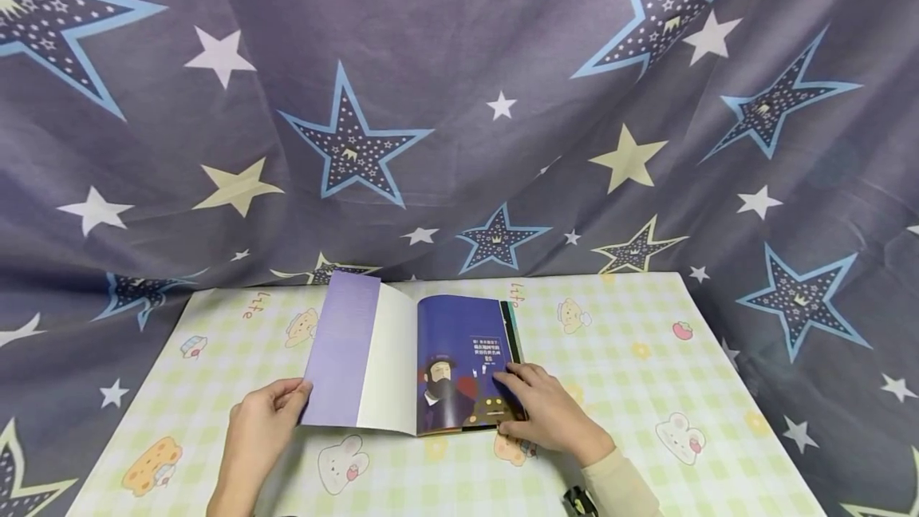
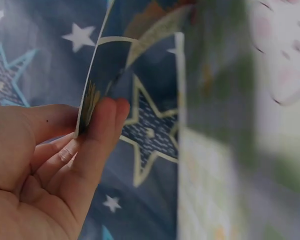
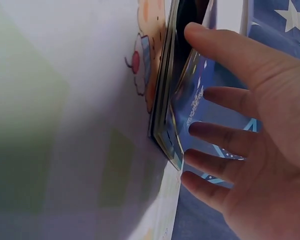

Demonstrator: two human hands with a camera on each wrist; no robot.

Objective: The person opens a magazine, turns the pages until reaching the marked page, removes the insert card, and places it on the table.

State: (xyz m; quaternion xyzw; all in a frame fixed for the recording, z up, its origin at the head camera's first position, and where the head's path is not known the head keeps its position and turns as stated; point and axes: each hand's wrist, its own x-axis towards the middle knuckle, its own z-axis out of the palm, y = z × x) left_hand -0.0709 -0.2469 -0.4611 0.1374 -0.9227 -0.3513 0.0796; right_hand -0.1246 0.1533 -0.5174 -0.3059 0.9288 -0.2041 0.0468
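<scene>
A picture book point(image 1: 452, 373) lies open on the table, its right page dark blue with a bearded figure in a hat and pale printed text. The front cover stands lifted on the left, with a lilac flap point(image 1: 343, 349) beside a cream strip. My left hand point(image 1: 267, 429) pinches the cover's outer edge between thumb and fingers, as the left wrist view also shows. At the lower right of the book, my right hand point(image 1: 549, 413) touches the page edge with spread, nearly straight fingers. In the right wrist view, several layers of pages point(image 3: 162, 115) show beside those fingers.
A pale green checked tablecloth point(image 1: 632, 437) with cartoon prints covers the table. Behind and at both sides hangs a dark curtain point(image 1: 445, 166) printed with stars. By the right sleeve sits a black wrist strap point(image 1: 578, 501).
</scene>
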